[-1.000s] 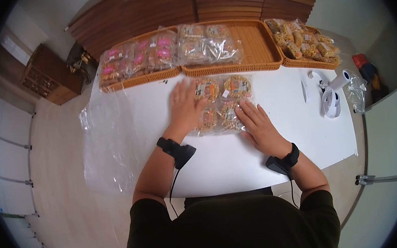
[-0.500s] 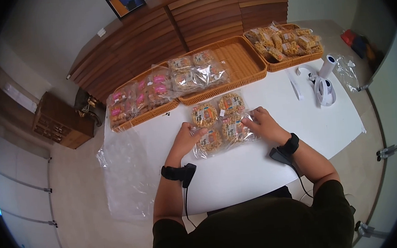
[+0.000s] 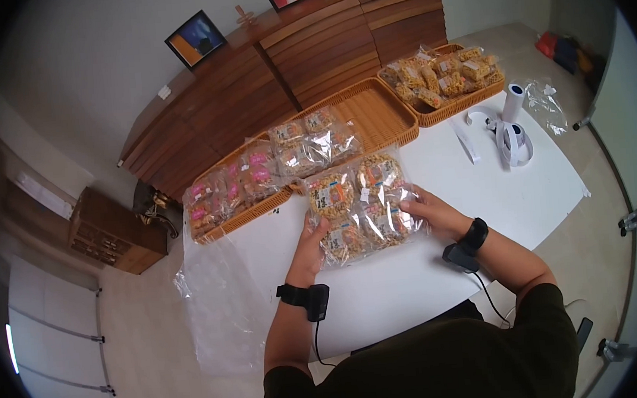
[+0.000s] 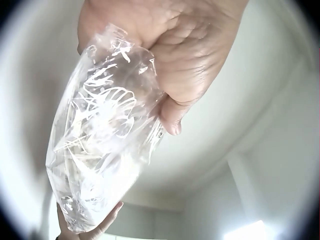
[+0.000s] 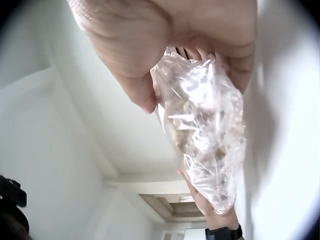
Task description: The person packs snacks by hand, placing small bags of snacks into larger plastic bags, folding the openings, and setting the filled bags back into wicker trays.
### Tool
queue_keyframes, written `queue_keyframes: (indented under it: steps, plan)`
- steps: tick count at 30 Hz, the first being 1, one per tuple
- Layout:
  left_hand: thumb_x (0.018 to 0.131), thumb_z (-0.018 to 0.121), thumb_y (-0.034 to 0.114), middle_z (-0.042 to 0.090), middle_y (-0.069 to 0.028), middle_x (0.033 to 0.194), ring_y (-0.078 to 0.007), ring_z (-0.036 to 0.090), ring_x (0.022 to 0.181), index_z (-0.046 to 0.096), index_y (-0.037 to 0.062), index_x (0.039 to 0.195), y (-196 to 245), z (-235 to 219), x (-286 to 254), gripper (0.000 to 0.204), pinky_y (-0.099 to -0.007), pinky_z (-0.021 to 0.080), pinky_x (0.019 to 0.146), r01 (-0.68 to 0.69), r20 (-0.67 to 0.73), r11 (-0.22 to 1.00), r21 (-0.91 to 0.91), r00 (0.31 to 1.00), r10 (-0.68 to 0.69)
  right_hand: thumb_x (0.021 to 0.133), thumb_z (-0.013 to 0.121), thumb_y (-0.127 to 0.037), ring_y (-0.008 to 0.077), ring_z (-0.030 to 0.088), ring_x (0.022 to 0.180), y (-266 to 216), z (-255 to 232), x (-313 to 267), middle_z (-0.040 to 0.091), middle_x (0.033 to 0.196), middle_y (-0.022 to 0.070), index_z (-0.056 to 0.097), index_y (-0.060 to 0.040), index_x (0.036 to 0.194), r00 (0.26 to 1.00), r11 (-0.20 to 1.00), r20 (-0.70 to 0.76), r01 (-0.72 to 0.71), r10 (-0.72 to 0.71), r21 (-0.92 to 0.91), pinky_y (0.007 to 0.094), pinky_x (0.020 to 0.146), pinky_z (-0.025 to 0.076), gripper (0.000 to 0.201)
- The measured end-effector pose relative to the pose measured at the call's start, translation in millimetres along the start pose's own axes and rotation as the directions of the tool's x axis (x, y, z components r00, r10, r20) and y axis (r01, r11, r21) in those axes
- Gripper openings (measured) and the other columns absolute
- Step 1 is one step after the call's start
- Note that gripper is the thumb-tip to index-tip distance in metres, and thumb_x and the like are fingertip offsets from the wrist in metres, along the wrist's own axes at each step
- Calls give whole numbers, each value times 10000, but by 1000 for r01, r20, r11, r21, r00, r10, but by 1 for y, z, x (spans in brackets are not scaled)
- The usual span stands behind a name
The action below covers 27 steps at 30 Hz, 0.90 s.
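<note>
A clear plastic bag of snack packs [image 3: 364, 204], several round labelled pieces in two rows, is held up over the white table [image 3: 386, 298]. My left hand [image 3: 310, 250] grips its left edge, thumb on top. On the opposite edge my right hand [image 3: 437, 213] holds on, its thumb over the film and its fingers beneath. The left wrist view shows the crinkled side of the bag [image 4: 100, 135] against the palm. In the right wrist view the bag [image 5: 205, 125] sits between thumb and fingers, with the left hand [image 5: 206, 202] at its far end.
Behind stand wicker trays: one holding pink-labelled packs [image 3: 238, 181], a middle tray [image 3: 379, 115] with similar snack bags at its left, and one with yellow snack bags [image 3: 447, 76]. Label rolls [image 3: 514, 142] lie at right; an empty plastic bag [image 3: 226, 311] hangs over the left edge.
Both hands went from lying flat on the bag to gripping its sides, and the bag has come up off the table. The head view has shifted, showing more of the cabinet.
</note>
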State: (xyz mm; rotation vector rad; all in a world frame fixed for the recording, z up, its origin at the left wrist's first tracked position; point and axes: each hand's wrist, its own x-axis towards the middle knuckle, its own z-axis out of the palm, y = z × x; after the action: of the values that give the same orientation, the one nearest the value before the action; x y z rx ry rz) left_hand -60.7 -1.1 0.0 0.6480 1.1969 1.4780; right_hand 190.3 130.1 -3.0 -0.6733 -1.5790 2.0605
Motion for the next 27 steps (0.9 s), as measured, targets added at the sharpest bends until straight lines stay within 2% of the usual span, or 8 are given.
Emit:
queue_keyframes:
  steps: [4,6,10,16,20,23,26,27]
  plan:
    - [904,584,240,418,-92,1330,-202,436,1212,215,91,1417,5,18,13,649,-348,405,981,-91,75,996,-4,993,91,902,572,-305,162,467,1126,-22,-6,-4,477,1261,141,207,23,1406,999,999,24,38,-38,12,285,949,379,703]
    - [920,558,241,455,-82,1293,-180,472,1169,274,91,1392,15,33,22,571,-325,418,966,0,154,999,-47,988,7,914,543,-286,161,446,1173,-23,-20,4,456,1307,115,225,12,1403,996,997,47,74,-75,29,289,978,363,655]
    - [949,498,291,465,-74,1287,-160,474,1165,297,80,1377,40,62,63,517,-306,423,950,36,301,994,-106,954,-2,907,530,-248,151,439,1168,-48,-49,23,475,1285,61,301,-13,1384,970,962,-116,228,-212,151,290,988,347,579]
    - [936,509,367,465,-93,1278,-191,413,1201,323,19,1354,55,78,158,576,-321,329,994,-134,150,980,145,982,112,915,535,-250,128,458,1136,-93,-106,91,517,1217,37,375,-23,1347,969,967,-71,242,-236,80,277,937,393,514]
    - [933,512,373,572,-57,1059,-163,557,921,519,35,1160,75,75,203,407,-279,465,766,-77,137,996,-53,987,83,901,572,-252,89,531,683,-106,-116,141,584,830,14,564,-11,1057,964,989,-226,146,-142,-1,222,594,434,287]
    - [940,505,332,501,-5,810,-133,484,645,534,60,1027,74,56,245,287,-296,426,562,40,-30,985,169,999,-35,884,596,-280,79,486,607,-99,-133,175,579,798,18,542,3,1082,960,976,-269,17,-76,-217,226,519,383,349]
    - [937,501,283,503,-5,794,-127,489,649,524,68,1014,49,42,278,229,-305,410,538,-29,-97,992,121,994,41,869,611,-300,69,457,558,-93,-139,189,581,777,26,509,24,1128,972,961,-228,-18,-48,-276,241,463,347,427]
    - [923,512,236,495,2,772,-116,485,646,517,77,998,12,-1,338,176,-310,386,497,-32,-50,994,109,998,37,863,615,-300,86,450,524,-93,-136,193,586,766,37,472,41,1182,956,934,-278,-15,-91,-358,250,445,354,488]
